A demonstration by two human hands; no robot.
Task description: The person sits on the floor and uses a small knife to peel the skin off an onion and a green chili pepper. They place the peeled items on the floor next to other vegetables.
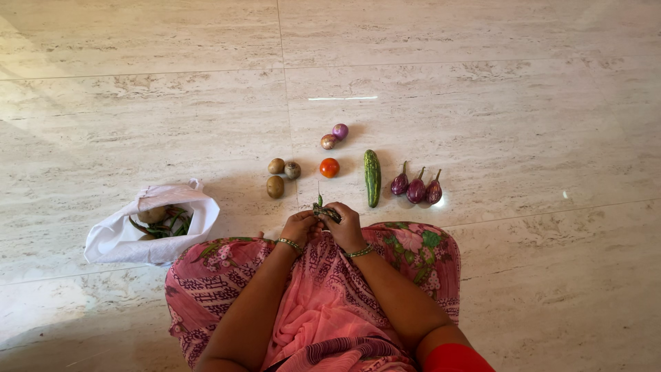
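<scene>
Both hands meet just past the knees, over the hem of the pink patterned cloth (323,303). Left hand (299,226) and right hand (346,227) are curled narrow, fingertips together on a small bunch of green chillies (326,211); one thin stem pokes up above the knuckles. Whether each hand pinches a separate pod or both share one, the view does not settle (fingers overlap the greens).

Judgement on handling: these pods are slim and slippery, so a fingertip pinch near the stem end looks better than a fist grip; keeping the bunch low over the floor means a dropped pod will not roll far. Working one pod at a time, with the other hand steadying the rest, seems the tidy way.

Outward, on the pale marble floor (482,103), vegetables lie sorted in groups, none touching the hands:
- tomato (329,167), nearest, straight ahead of the bunch
- three potatoes (281,176) to the left of it, close together
- two small onions (334,136) farther off, touching each other
- a green cucumber (372,178) lying lengthwise, right of the tomato
- three purple brinjals (416,188) in a row beyond the cucumber, stems pointing away

At the person's left, well apart from the hands, a white bag (151,224) lies open; more green pods and something brown and rounded show in its mouth. The free floor between tomato and knees looks the natural place to keep the chillies as their own group.
</scene>
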